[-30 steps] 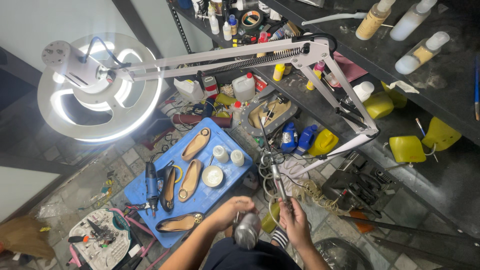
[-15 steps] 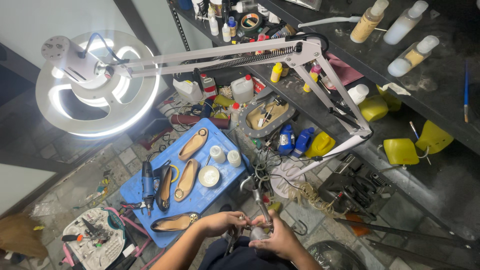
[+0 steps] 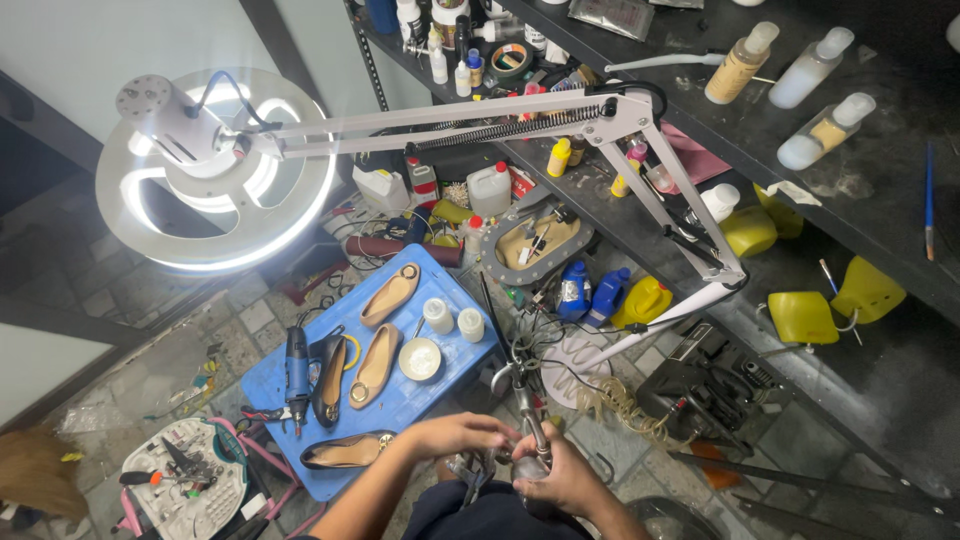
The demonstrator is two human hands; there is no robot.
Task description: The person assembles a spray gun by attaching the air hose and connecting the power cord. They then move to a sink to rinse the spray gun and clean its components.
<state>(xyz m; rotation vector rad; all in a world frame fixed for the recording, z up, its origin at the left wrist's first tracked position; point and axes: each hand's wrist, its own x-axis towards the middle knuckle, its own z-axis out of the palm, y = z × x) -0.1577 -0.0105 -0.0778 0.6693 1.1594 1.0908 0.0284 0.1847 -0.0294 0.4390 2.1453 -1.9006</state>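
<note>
My left hand (image 3: 455,435) and my right hand (image 3: 565,478) meet at the bottom middle of the head view. Both close around the lower end of an upright metal rod tool (image 3: 523,392), where a small grey round piece (image 3: 530,467) sits between the fingers. My right thumb presses against the rod. Just left of the hands stands a blue table (image 3: 455,300). On it lie tan shoe insoles (image 3: 378,362), a black flat shoe (image 3: 345,452), a blue rotary tool (image 3: 296,372) and small white jars (image 3: 438,315).
A ring lamp (image 3: 215,170) on a white jointed arm (image 3: 640,115) hangs over the workspace. Bottles, glue cans and tape crowd the dark shelf (image 3: 900,120) behind. Yellow cups (image 3: 800,315), blue bottles (image 3: 590,292) and a white tool tray (image 3: 185,485) lie on the tiled floor.
My left hand, which held the grey round piece apart from the rod, has come across to join my right hand at the rod's base. The view has shifted slightly.
</note>
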